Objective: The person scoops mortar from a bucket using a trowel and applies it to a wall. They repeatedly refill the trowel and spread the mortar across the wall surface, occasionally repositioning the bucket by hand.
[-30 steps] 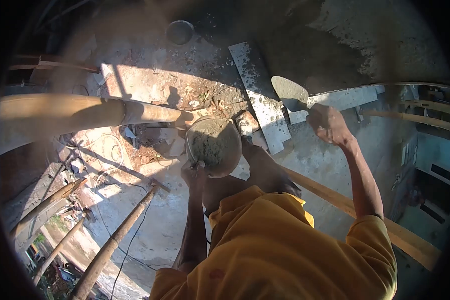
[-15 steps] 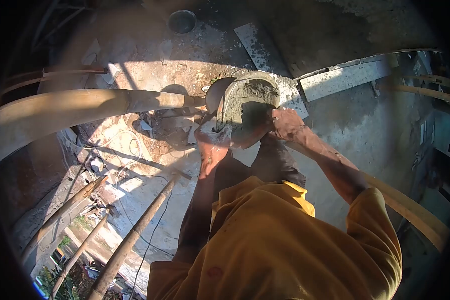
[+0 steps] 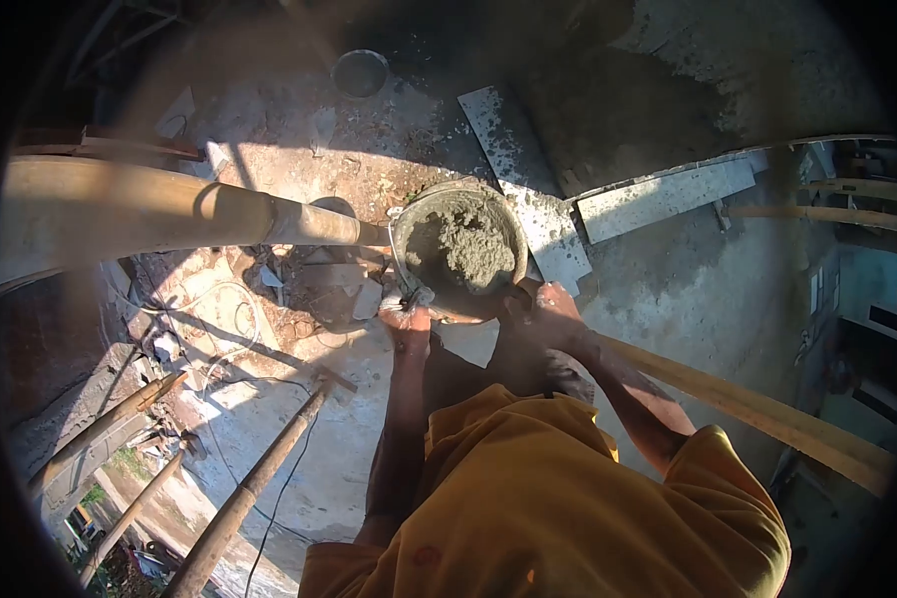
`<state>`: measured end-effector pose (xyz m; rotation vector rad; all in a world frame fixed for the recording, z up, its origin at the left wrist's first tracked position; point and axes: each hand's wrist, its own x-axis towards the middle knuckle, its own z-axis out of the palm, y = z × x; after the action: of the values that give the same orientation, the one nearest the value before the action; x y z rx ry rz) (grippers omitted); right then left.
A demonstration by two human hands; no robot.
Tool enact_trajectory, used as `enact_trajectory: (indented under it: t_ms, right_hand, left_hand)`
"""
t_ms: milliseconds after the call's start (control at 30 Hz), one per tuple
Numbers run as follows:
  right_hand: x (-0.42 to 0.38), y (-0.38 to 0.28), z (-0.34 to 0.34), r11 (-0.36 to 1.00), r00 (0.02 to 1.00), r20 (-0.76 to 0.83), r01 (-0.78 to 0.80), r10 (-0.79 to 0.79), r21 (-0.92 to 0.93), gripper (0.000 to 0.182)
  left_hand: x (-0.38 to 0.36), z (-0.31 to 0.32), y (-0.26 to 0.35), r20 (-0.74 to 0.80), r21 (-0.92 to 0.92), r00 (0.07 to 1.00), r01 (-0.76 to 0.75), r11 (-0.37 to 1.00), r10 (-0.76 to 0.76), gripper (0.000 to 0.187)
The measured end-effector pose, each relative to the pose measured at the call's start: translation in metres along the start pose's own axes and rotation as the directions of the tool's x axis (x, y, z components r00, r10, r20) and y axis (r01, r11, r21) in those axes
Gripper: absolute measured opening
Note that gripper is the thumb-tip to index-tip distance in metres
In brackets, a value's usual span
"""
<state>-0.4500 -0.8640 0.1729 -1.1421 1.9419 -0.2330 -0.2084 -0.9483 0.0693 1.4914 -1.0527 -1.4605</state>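
A round bucket (image 3: 519, 224) hangs in front of my body, its mouth turned up toward me. Inside it lies a heap of wet grey mortar (image 3: 476, 249). My left hand (image 3: 406, 317) is closed at the bucket's near left edge, where the wire handle (image 3: 393, 244) comes down; the fingers are mortar-smeared and partly hidden. On the near right side, my right hand (image 3: 553, 302) is closed against the bucket's rim, also with mortar on the skin.
A thick bamboo pole (image 3: 239, 214) crosses at the left, and another pole (image 3: 747, 409) runs behind my right arm. Lower left, several poles (image 3: 254, 488) slant upward. Below are splattered boards (image 3: 543, 224), a second bucket (image 3: 360, 75), a cable (image 3: 279, 488) and rubble.
The bucket has swung from a steep tilt to nearly upright, so the mortar heap now shows. Both hands have come lower and slightly left with it.
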Motion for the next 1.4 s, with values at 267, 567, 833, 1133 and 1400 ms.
enact_trajectory:
  t_ms: [267,567,833,1133,1400]
  right_hand:
    - [0.033,-0.078,-0.129,0.945,0.948,-0.073,0.298,-0.31,-0.135,0.039]
    - [0.194,0.013,-0.285,0.745,0.93,0.252,0.035,-0.269,0.666,0.033]
    - [0.035,0.037,-0.4,0.945,0.712,-0.689,0.114,0.138,0.307,0.036]
    - [0.066,0.101,-0.067,0.914,0.977,0.16,0.188,-0.138,-0.359,0.037]
    - [-0.009,0.014,-0.039,0.921,0.981,-0.176,0.009,-0.083,-0.389,0.021]
  left_hand:
    - [-0.013,-0.06,-0.073,-0.074,-0.038,0.991,0.113,0.993,-0.116,0.009]
    - [-0.055,-0.098,-0.086,-0.31,0.453,0.945,0.243,0.858,-0.104,0.019]
    - [-0.04,-0.037,-0.08,-0.267,0.625,0.961,0.233,0.745,-0.077,0.015]
    - [0.009,0.047,-0.039,0.108,0.586,0.988,0.024,0.81,-0.107,0.018]
    - [0.034,0.075,0.067,0.702,0.514,0.68,-0.689,0.51,0.212,0.024]
